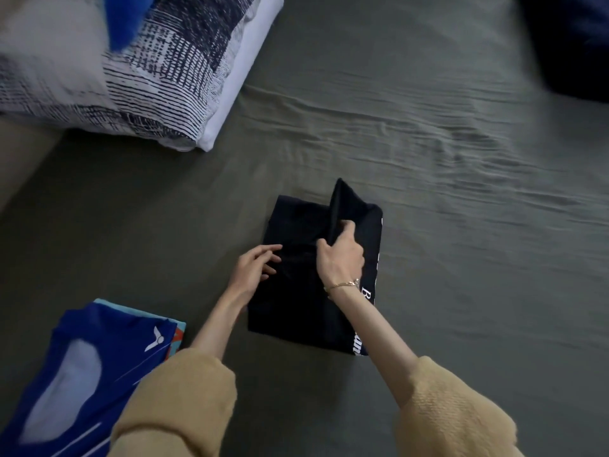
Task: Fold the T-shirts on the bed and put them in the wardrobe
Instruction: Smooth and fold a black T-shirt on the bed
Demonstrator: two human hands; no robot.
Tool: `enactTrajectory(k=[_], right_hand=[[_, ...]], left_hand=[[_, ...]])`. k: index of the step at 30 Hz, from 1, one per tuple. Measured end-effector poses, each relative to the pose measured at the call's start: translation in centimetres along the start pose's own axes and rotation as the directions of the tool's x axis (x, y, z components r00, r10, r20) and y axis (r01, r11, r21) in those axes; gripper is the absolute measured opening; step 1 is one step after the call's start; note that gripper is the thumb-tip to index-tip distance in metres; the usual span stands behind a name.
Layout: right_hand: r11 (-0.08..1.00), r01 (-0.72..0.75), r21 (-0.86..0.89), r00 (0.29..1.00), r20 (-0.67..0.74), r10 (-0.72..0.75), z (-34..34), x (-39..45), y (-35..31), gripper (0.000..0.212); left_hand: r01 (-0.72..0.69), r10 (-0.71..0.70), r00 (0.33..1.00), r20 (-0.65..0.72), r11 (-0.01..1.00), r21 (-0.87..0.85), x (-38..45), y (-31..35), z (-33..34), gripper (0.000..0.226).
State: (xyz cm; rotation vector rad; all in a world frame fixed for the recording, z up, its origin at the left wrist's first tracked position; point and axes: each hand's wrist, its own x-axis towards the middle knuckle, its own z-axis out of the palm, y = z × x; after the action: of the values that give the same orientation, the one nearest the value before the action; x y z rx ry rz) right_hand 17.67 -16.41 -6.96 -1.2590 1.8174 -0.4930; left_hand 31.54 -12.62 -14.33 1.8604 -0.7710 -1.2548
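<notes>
Both hands work: our right hand [339, 255] pinches the black T-shirt [306, 291] flap to fold it, while our left hand [255, 267] rests spread, steadying it on the bed [428, 159].

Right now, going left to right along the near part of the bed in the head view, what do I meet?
Blue T-shirt → left hand, fingers resting on the black T-shirt → right hand, pinching a raised fold of that shirt → bare grey-green sheet.

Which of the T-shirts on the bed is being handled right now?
The black T-shirt with white lettering, mid-bed: the right hand pinches a raised flap of it and the left hand rests on it. The blue T-shirt at lower left lies untouched.
</notes>
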Motion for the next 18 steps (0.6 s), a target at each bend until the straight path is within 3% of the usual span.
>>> enactTrajectory(k=[5, 9, 14, 16, 18], right_hand=[[0.998, 0.053, -0.034, 0.994, 0.093, -0.05, 4.3, -0.4, -1.5, 0.041], [0.999, 0.043, -0.032, 0.99, 0.133, -0.039, 6.5, 0.1, -1.6, 0.043], [0.995, -0.018, 0.103, 0.964, 0.265, -0.01, 7.6, 1.4, -0.9, 0.049], [0.986, 0.026, 0.163, 0.979, 0.198, -0.059, 7.2, 1.8, -0.3, 0.04], [0.985, 0.141, 0.102, 0.989, 0.024, -0.144, 6.3, 2.3, 0.7, 0.029]], left_hand=[[0.107, -0.104, 0.994, 0.029, 0.978, -0.178, -0.2, 0.1, -1.0, 0.04], [0.155, -0.138, 0.986, 0.092, 0.965, -0.21, -0.2, 0.3, -1.6, 0.04], [0.174, -0.145, 0.981, 0.132, 0.952, -0.25, 0.2, -0.1, -1.6, 0.025], [0.149, -0.126, 0.986, 0.105, 0.958, -0.245, 0.4, -0.1, -1.4, 0.015], [0.138, -0.128, 0.99, 0.055, 0.954, -0.267, 0.5, -0.3, -1.4, 0.01]])
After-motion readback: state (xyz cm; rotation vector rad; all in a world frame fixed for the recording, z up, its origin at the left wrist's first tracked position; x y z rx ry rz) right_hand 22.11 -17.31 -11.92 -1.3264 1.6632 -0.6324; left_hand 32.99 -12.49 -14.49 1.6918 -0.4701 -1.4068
